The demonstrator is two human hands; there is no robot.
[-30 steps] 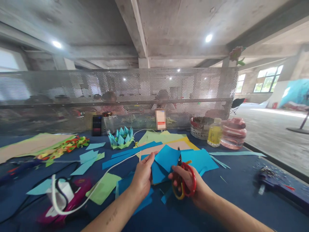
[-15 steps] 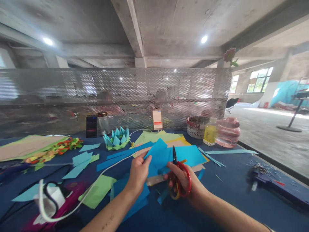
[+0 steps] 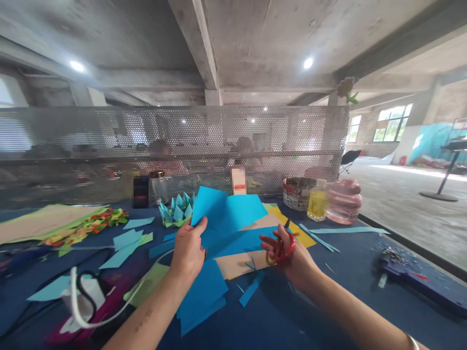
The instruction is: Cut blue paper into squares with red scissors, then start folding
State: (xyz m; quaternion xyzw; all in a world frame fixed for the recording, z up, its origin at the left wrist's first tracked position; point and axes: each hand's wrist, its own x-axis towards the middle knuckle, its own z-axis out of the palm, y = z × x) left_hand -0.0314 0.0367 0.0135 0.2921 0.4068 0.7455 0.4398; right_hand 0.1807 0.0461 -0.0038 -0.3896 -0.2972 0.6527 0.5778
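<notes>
My left hand [image 3: 190,247] pinches the left edge of a bright blue sheet of paper [image 3: 242,211], which is raised off the table and bent along its middle. In my right hand [image 3: 288,253] are red-handled scissors [image 3: 285,247], hooked round the thumb side with their dark blades pointing up and the other fingers spread. The scissors are apart from the sheet, to its right. Below my left hand lies a stack of darker-looking blue paper [image 3: 202,296]. Beige and yellow sheets [image 3: 237,265] lie under the raised paper, with small blue offcuts [image 3: 252,288] in front.
A folded light-blue paper crown shape [image 3: 177,211] stands behind my left hand. Farther back are a phone [image 3: 239,181], a basket [image 3: 299,194], a yellow bottle [image 3: 316,201] and a pink jug [image 3: 343,203]. A glue gun [image 3: 419,277] lies right; a white cable [image 3: 78,311] loops left.
My left hand has moved left and lifted the blue sheet, which now opens out. My right hand has drawn the scissors right, away from the paper, and its fingers have spread.
</notes>
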